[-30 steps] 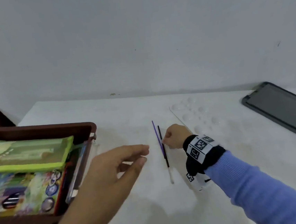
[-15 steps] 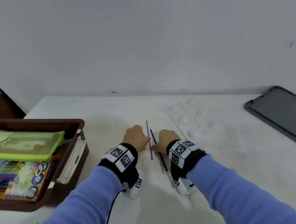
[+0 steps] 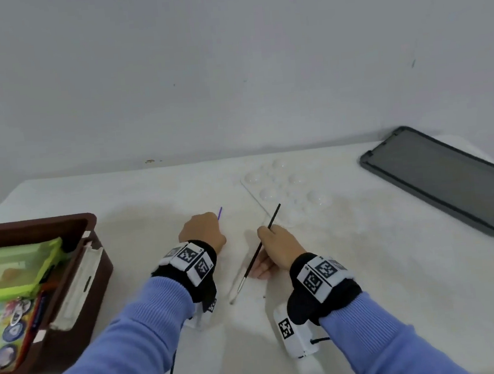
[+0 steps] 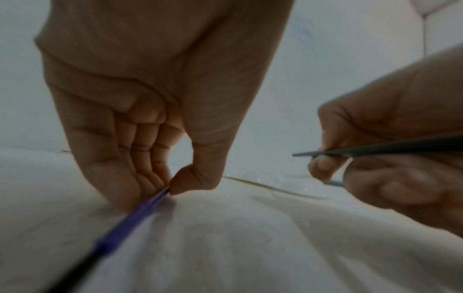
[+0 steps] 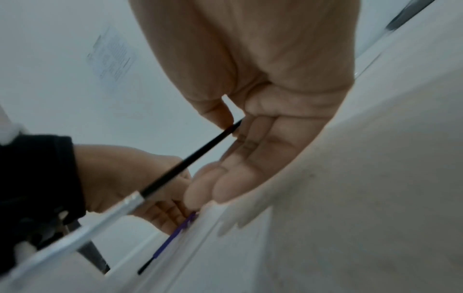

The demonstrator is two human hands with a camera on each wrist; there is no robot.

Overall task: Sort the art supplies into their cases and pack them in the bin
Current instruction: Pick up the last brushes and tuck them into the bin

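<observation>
On the white table (image 3: 138, 197), mid-front, two paintbrushes, one per hand. Left hand (image 3: 202, 232) pinches the purple brush (image 4: 140, 214) between thumb and fingertips, shaft low against the surface. Right hand (image 3: 279, 248) pinches the black-handled brush (image 3: 260, 248) at mid-shaft, tip end raised, silver ferrule toward the person. Both look light, thin, stiff and smooth, so likely to roll; hold mid-handle, clear of bristles. One brown bin (image 3: 71, 221) at left holds a green case (image 3: 15, 269) and, probably, one printed case beneath. One clear palette (image 3: 281, 183), one dark tray (image 3: 447, 179).
</observation>
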